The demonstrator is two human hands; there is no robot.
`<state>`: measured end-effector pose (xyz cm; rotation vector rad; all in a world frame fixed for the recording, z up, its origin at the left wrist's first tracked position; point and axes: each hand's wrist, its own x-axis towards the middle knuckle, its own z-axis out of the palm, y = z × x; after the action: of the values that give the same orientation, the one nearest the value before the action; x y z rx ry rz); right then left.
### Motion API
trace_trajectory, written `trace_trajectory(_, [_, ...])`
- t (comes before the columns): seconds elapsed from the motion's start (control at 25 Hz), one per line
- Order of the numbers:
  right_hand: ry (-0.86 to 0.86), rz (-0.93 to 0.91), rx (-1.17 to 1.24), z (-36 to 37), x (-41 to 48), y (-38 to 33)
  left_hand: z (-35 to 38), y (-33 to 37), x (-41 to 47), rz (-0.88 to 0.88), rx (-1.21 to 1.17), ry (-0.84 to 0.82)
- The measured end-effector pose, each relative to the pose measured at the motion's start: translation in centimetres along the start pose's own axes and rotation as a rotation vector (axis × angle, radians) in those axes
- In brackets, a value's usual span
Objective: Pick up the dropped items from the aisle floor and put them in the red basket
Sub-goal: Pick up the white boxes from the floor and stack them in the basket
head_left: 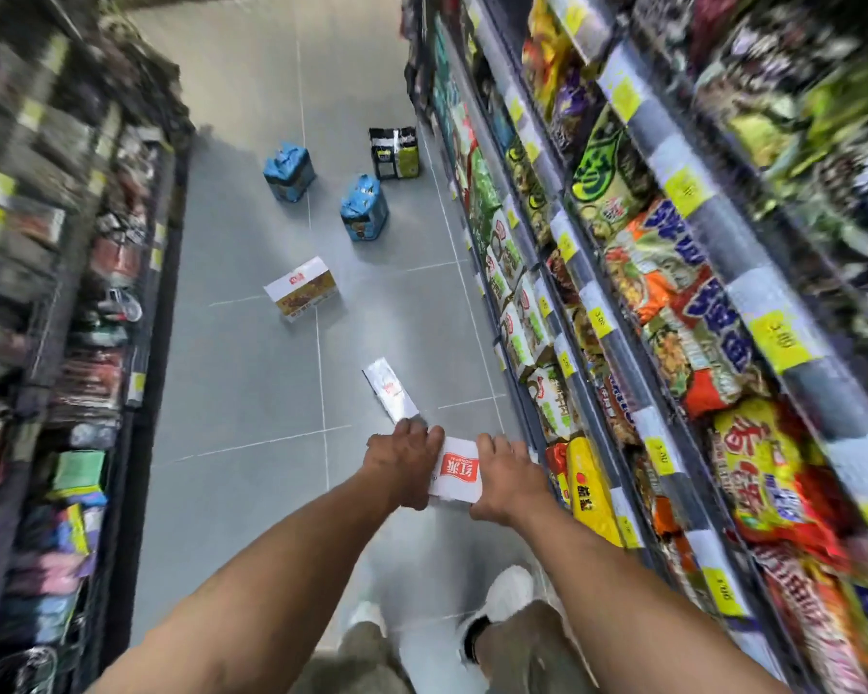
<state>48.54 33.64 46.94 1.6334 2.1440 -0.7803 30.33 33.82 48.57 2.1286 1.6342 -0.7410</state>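
We held a white box (pixel 456 475) with a red label between both hands, low over the grey tiled aisle floor (pixel 251 383), near its right edge and just beside the bottom of the noodle shelves (pixel 672 293). Our left hand (pixel 404 460) gripped the box's left side with its fingers curled over the far edge. Our right hand (pixel 504 475) gripped the right side in the same way. We could not tell whether the box touched the floor or hung just above it.

Just beyond our left hand a flat silver packet (pixel 389 390) lay on the tiles, its near end almost at our knuckles. Farther up the middle of the floor a second white carton (pixel 301 289) with a yellow-brown picture sat tilted. Well beyond it stood two blue packs, the left blue pack (pixel 289 171) and the right blue pack (pixel 364 207). A dark pack (pixel 394 152) with a yellow-green panel stood near the floor's right edge. The left shelves (pixel 71 293) were blurred. Our white shoes (pixel 509 588) showed below our arms.
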Motion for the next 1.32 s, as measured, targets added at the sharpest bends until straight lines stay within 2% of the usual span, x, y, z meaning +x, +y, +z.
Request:
trace_trajectory(0.16, [0.049,0.006,-0.007,-7.6,-3.9,0.6,-6.6,1.3,-3.4,0.008,-0.018,0.173])
trace_trajectory(0.28, [0.087,0.023,-0.005,-10.4,-4.7,1.2,-9.7,1.3,-3.3,0.049,-0.017,0.217])
trace_trajectory(0.56, [0.168,0.252,0.132,-12.0,-8.4,1.8,-15.3,2.0,-1.9,0.340,0.163,0.270])
trace_trajectory(0.76, [0.273,0.509,0.279,-9.2,-13.3,-0.3,-16.1,4.1,-3.0,0.572,0.338,0.239])
trace_trajectory(0.88, [0.277,0.642,0.326,-6.7,-17.0,-1.2,-15.2,6.5,-4.9,0.701,0.402,0.220])
trace_trajectory(1.16, [0.309,0.993,0.485,1.2,-29.4,-3.2,-11.1,15.7,-12.4,1.056,0.531,0.160])
trace_trajectory(1.32, [0.329,1.171,0.578,8.1,-38.2,-6.2,-6.6,22.2,-18.9,1.243,0.670,0.100])
